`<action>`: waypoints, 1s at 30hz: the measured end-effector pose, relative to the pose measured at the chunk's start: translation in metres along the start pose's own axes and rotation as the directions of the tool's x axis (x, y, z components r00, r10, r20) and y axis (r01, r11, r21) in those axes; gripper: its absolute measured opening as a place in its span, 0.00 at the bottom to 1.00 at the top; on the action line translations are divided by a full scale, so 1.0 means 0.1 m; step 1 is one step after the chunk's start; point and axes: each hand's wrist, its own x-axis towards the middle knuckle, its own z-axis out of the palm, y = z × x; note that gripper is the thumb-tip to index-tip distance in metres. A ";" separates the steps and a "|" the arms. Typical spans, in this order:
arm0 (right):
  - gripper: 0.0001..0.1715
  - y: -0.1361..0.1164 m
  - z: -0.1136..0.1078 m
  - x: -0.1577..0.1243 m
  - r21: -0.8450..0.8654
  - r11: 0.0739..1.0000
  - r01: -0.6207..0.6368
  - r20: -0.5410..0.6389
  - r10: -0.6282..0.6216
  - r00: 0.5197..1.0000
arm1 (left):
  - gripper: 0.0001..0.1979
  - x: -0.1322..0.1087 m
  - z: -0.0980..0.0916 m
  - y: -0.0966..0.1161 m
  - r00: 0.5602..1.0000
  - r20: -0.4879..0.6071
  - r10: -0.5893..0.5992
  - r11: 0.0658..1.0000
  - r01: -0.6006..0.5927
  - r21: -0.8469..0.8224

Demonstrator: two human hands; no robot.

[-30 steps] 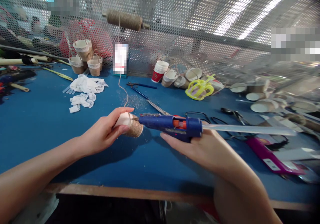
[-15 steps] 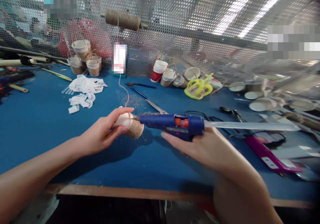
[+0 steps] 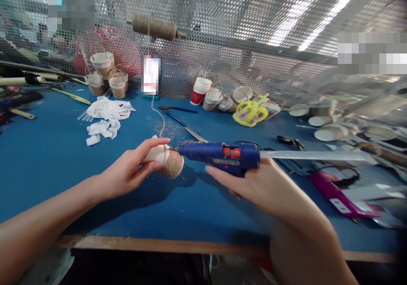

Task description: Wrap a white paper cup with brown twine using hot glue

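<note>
My left hand [image 3: 130, 168] grips the white end of a paper cup [image 3: 156, 153] that lies tilted on its side. Brown twine [image 3: 173, 165] is wound round the cup's other end. My right hand [image 3: 254, 183] is wrapped round a blue hot glue gun [image 3: 203, 151], with a long clear glue stick [image 3: 318, 156] sticking out of its back. The gun's nozzle is at the cup, by the edge of the wound twine; whether it touches cannot be made out. From the cup a strand of twine [image 3: 161, 122] runs up towards a twine spool [image 3: 154, 26] on the mesh.
Twine-wrapped cups [image 3: 101, 65] stand at the back left, near white paper scraps [image 3: 110, 107]. Pliers [image 3: 178, 108] and scissors [image 3: 195, 134] lie beyond my hands. A yellow crown-shaped piece [image 3: 251, 111] sits by more cups. At right is a magenta case [image 3: 343, 196]. A perforated metal screen [image 3: 222, 35] rises behind.
The glue gun's nozzle has shifted very slightly at the cup, and the gun is tilted a little differently. Both hands keep their holds; the whole view has moved slightly.
</note>
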 end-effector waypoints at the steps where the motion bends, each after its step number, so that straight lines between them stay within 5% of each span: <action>1: 0.08 0.00 0.00 0.00 0.000 1.000 0.004 -0.003 -0.004 1.000 | 0.20 0.00 0.00 0.00 1.000 0.000 0.002 1.000 -0.002 -0.005; 13: 0.07 0.04 0.06 -0.06 0.035 0.999 0.032 0.016 -0.032 0.999 | 0.20 0.02 0.01 0.01 0.998 0.006 -0.068 0.984 0.068 -0.164; 30: 0.08 0.03 0.10 -0.05 0.022 0.999 0.034 0.029 -0.034 0.999 | 0.21 0.03 0.01 0.02 0.997 -0.029 -0.070 0.992 0.067 -0.110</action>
